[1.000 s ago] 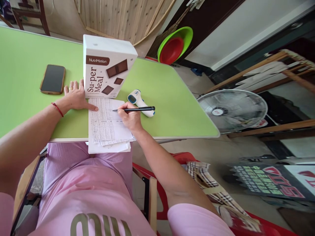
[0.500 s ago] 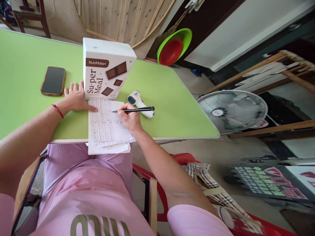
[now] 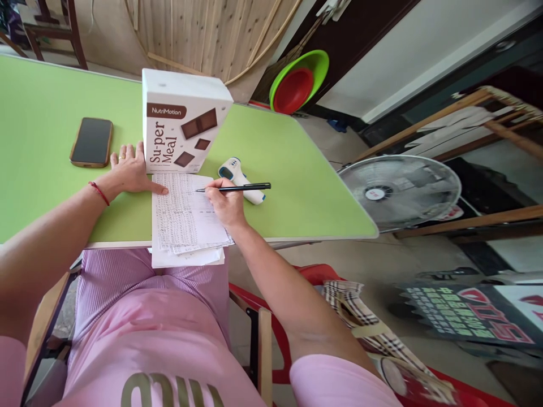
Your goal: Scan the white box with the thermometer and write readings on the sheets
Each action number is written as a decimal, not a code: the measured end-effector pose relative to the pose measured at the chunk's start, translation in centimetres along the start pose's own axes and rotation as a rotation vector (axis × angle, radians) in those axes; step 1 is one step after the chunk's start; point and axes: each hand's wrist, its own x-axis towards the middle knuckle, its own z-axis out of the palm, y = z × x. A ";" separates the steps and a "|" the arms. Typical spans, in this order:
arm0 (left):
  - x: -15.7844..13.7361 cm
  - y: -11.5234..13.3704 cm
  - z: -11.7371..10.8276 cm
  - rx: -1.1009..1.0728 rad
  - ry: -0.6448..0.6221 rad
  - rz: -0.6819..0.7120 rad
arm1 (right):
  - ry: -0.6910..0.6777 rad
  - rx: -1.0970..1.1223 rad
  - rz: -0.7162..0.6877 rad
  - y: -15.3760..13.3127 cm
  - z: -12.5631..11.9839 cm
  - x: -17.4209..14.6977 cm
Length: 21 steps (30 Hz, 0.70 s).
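Handwritten sheets of paper [image 3: 178, 217] lie stacked at the near edge of the green table [image 3: 297, 186], their lower ends jutting past it. My right hand [image 3: 228, 206] grips a black pen [image 3: 246, 187], its tip at the top sheet's upper right part. Flat on the table, my left hand [image 3: 132, 172] has its fingers spread and its thumb resting on the paper's left edge. A white NutriMotion box [image 3: 169, 135] stands upright just behind the sheets, close by my left fingers. Beyond my right hand lies a white and blue infrared thermometer [image 3: 240, 178], partly covered by the pen.
A phone [image 3: 91, 142] lies left of my left hand. Past the table's right end are a standing fan [image 3: 375, 193] and green and red basins [image 3: 320, 73]. A red plastic chair [image 3: 316, 274] with a checked cloth [image 3: 352, 305] is at my right.
My right hand and the pen have shifted slightly right along the top sheet. My left hand stays in place on the table and paper.
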 end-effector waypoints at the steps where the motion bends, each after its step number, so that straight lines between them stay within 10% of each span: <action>1: 0.0 0.0 0.0 -0.003 0.003 0.000 | 0.001 0.003 0.005 0.0 0.0 0.0; 21: 0.5 -0.7 0.3 -0.018 0.003 0.021 | -0.019 0.036 0.031 -0.6 0.1 -0.1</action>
